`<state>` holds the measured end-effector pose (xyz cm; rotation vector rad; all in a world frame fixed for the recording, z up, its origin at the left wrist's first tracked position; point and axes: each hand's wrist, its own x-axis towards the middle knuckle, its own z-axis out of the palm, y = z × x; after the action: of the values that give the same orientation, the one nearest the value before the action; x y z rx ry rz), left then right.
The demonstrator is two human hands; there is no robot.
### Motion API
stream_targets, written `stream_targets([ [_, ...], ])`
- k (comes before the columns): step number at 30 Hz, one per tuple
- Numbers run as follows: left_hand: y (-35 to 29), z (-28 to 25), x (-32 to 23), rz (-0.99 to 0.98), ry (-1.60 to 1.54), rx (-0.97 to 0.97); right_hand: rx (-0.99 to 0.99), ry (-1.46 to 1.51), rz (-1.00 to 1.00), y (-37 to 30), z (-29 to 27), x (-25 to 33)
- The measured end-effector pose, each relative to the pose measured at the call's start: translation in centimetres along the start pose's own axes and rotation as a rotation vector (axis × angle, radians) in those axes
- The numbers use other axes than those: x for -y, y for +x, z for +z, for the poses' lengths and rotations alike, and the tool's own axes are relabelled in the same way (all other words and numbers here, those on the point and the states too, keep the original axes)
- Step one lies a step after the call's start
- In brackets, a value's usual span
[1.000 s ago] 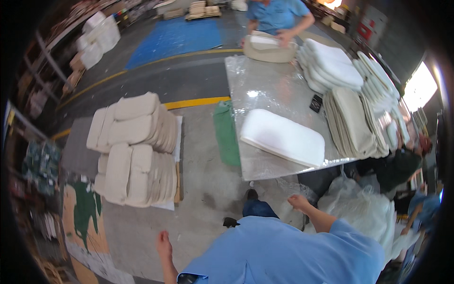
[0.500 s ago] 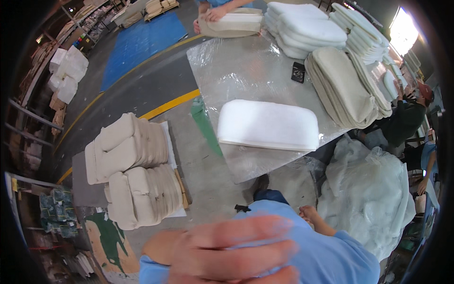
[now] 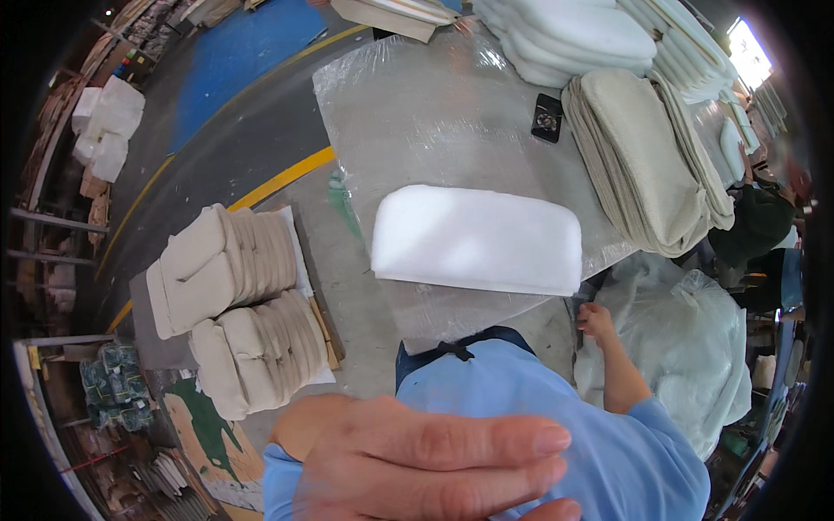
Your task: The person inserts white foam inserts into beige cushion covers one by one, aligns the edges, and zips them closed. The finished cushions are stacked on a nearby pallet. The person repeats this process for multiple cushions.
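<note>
Large in the foreground, my left hand (image 3: 434, 451) is raised close to the camera with its fingers stretched out, holding nothing. My right hand (image 3: 595, 319) hangs low beside the table's near right corner, fingers loosely curled, and nothing shows in it. Between that hand and the middle of the table lies a white padded cushion piece (image 3: 478, 239), long and flat with rounded upper corners. It rests on the plastic-covered table (image 3: 417, 130), touched by neither hand. Behind it on the right are a pile of folded beige fabric covers (image 3: 638, 156) and a small black object (image 3: 546, 117).
Thick white foam pads (image 3: 573, 39) are piled at the far right of the table. Two stacks of beige cushions (image 3: 252, 321) stand low on the left. A big clear plastic bundle (image 3: 678, 347) sits right of me. Another beige-and-white cushion piece (image 3: 400, 13) lies at the far edge.
My body has come closer to the table, and the white cushion piece now appears nearer to me. My right hand has moved forward to the table's corner. My left hand stays raised.
</note>
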<state>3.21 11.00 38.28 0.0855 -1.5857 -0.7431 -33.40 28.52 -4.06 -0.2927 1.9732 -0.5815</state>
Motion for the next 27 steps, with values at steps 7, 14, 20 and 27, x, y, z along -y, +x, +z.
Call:
stream_targets([
  [7,1.6,1.4,2.2,-0.178,0.026,-0.165,-0.082,0.090,0.143,-0.2,0.0,-1.0],
  [14,3.8,-1.2,7.0,-0.021,-0.070,0.026,0.123,0.179,0.274,-1.6,4.3,-3.0],
  [20,3.9,-0.9,7.3,-0.278,-0.065,0.007,0.084,0.074,0.184,-1.7,5.4,-1.2],
  [27,5.8,-1.9,7.4,-0.133,-0.035,0.249,-0.011,0.055,0.129,0.6,2.9,2.4],
])
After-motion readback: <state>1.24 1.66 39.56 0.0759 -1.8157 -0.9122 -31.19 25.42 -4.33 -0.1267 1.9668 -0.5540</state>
